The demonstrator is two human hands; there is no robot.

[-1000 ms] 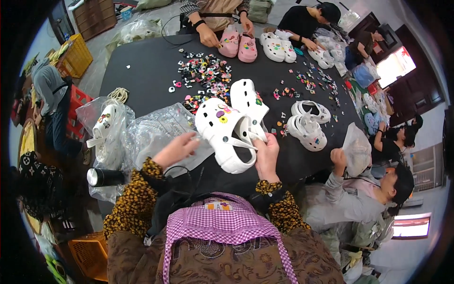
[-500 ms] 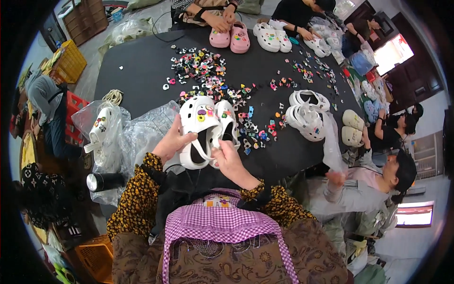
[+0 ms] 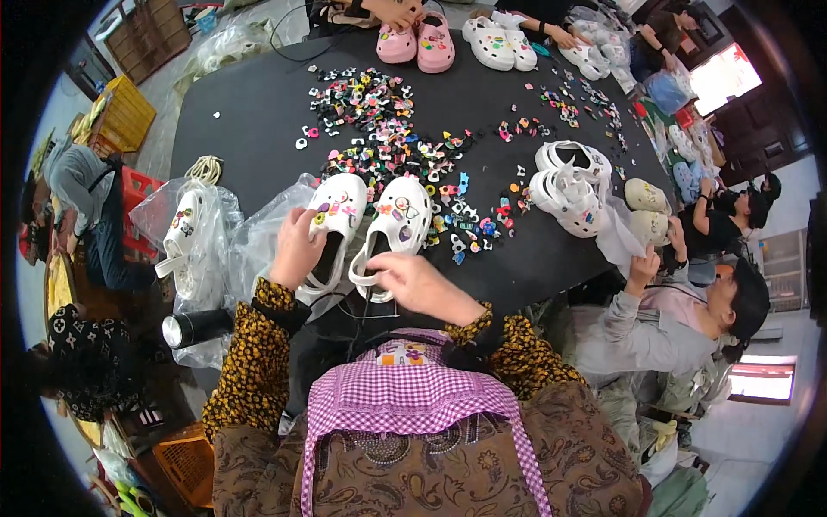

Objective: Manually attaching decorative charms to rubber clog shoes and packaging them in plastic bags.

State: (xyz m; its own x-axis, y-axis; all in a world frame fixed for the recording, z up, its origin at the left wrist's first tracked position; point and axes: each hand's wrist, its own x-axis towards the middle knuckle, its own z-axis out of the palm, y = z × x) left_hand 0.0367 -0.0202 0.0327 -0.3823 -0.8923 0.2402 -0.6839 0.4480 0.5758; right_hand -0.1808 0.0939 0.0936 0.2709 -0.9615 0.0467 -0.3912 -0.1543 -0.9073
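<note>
Two white clogs with colourful charms on their toes lie side by side in front of me, toes pointing away. My left hand (image 3: 297, 248) is closed on the outer side of the left clog (image 3: 345, 196), its fingers over the rim. At the heel of the right clog (image 3: 403, 215), my right hand (image 3: 418, 283) has its fingers curled at the strap. Beyond the toes spreads a heap of small multicoloured charms (image 3: 370, 121). Clear plastic bags (image 3: 269, 226) lie left of the pair, partly behind my left hand.
A bagged white clog (image 3: 183, 228) and a black bottle (image 3: 198, 328) stand at the left, near a coil of cord (image 3: 205, 169). More white clogs (image 3: 568, 194) sit right of the charms. Co-workers handle pink clogs (image 3: 435, 43) and others around the black table (image 3: 250, 112).
The white clogs, held up and overlapping before, now rest apart on the table, side by side. My right hand has shifted slightly down the heel strap. A co-worker's hand at right has risen.
</note>
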